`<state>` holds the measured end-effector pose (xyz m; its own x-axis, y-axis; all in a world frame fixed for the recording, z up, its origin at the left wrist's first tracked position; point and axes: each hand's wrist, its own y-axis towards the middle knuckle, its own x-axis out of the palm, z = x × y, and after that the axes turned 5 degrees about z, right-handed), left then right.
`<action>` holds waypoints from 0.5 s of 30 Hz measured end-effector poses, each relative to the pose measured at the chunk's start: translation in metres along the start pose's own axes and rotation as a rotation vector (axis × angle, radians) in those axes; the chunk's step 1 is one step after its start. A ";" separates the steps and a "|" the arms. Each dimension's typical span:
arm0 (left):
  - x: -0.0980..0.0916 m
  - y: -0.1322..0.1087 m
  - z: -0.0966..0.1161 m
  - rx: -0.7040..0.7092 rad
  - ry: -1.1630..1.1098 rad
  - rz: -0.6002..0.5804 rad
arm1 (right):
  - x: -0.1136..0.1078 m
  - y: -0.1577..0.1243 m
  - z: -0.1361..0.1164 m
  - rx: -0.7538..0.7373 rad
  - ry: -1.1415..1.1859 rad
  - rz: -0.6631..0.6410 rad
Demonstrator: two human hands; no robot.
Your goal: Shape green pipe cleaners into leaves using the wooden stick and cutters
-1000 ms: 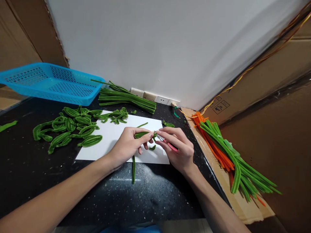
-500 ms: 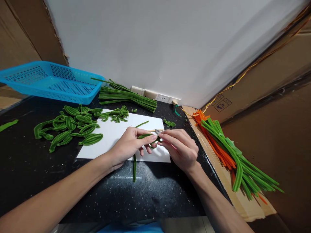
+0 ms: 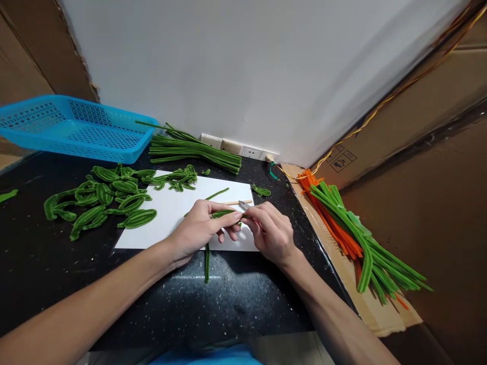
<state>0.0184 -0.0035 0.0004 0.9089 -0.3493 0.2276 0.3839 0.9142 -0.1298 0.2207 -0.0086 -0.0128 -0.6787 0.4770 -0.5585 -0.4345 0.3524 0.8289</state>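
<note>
Over paper [image 3: 169, 208], right grip [image 3: 273, 230] now pinches green loop [image 3: 221, 214].

A sheet [image 3: 171, 203] lies mid-tabletop [image 3: 236, 304], with the left hand [image 3: 201, 223] and right hand [image 3: 272, 230] above it and a looped piece [image 3: 222, 214] between their fingers. A pile of loops [image 3: 104, 194] sits to the left, some overlapping the sheet's edge. Behind the sheet, a stem bundle [image 3: 196, 154] lies before the wall sockets [image 3: 251, 152]; a basket [image 3: 64, 144] stands at back left. On the right, two more bundles [image 3: 368, 268] rest overlapping on cardboard [image 3: 388, 324].
</note>
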 end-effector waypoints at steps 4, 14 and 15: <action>-0.002 0.001 0.000 -0.013 -0.001 -0.026 | -0.001 0.002 0.001 -0.029 -0.010 -0.074; -0.005 0.003 0.001 -0.016 0.041 -0.039 | 0.003 0.000 -0.004 0.046 0.159 -0.066; -0.005 0.003 0.001 -0.006 0.052 -0.046 | 0.003 -0.001 -0.005 0.053 0.162 -0.066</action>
<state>0.0150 0.0009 0.0000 0.8976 -0.4013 0.1827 0.4261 0.8959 -0.1259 0.2163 -0.0111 -0.0148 -0.7384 0.3168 -0.5953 -0.4519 0.4228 0.7855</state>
